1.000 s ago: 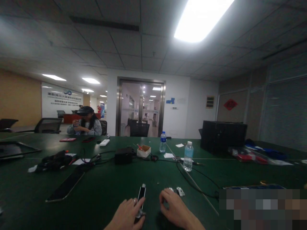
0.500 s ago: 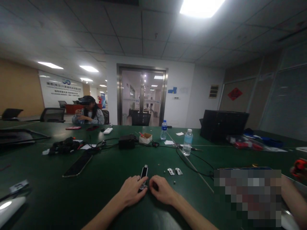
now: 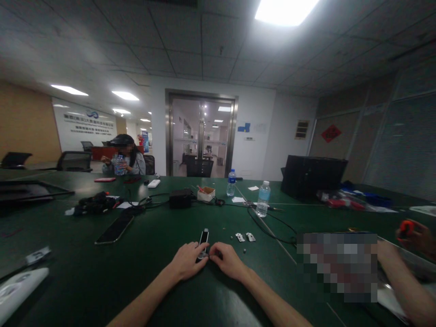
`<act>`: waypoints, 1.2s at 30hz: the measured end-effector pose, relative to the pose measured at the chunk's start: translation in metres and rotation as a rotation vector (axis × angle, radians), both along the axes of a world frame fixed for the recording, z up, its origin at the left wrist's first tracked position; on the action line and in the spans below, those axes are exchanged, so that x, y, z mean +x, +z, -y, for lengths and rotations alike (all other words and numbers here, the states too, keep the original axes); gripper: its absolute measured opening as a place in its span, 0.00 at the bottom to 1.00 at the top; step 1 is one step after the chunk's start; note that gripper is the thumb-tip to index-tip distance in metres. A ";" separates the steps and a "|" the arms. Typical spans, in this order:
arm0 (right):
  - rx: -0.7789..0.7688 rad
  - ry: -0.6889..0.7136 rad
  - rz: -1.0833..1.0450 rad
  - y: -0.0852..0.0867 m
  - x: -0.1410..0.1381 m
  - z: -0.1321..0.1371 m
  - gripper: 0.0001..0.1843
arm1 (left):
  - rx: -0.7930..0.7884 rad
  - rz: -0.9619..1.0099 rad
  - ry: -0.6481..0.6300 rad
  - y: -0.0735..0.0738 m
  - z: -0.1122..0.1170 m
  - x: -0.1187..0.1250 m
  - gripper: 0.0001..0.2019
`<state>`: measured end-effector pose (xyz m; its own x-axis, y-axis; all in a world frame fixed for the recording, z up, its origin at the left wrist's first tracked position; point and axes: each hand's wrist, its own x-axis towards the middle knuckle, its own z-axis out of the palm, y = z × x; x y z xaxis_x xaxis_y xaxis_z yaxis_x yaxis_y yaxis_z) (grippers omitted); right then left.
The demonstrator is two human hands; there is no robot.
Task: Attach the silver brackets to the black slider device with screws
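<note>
A slim silver and black object (image 3: 203, 237) lies on the green table in front of me, its far end pointing away. My left hand (image 3: 188, 260) grips the near part of it, thumb and fingers on either side. Close by on the right, my right hand (image 3: 227, 260) is curled with thumb and forefinger pinched at the object's near end. Whatever those fingertips hold is too small to make out. Right of the object lie two silver metal plates (image 3: 240, 237) with holes, and small metal bits (image 3: 244, 250) are scattered around them.
Beyond my hands are a small box (image 3: 206, 194), a black adapter (image 3: 180, 199), cables and two water bottles (image 3: 263, 200). A phone (image 3: 115, 228) lies to the left. At right, another person's arm (image 3: 402, 281) reaches beside a blurred-out area. A person (image 3: 127, 156) sits across the table.
My view has shifted slightly. My right hand has closed in on the object's near end, its fingers more pinched. At right, the other person's hand with an orange-and-black item has come further into view.
</note>
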<state>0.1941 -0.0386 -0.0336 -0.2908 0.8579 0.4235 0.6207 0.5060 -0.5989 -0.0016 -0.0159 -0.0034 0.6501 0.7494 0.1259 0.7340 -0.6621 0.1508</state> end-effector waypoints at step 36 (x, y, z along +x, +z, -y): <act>-0.107 0.041 -0.106 -0.003 0.004 -0.004 0.06 | -0.109 0.114 -0.108 -0.008 -0.015 -0.005 0.24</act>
<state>0.1982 -0.0345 -0.0363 -0.2853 0.8880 0.3607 0.5310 0.4597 -0.7118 -0.0065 -0.0013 -0.0116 0.7135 0.6894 0.1253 0.6337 -0.7112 0.3043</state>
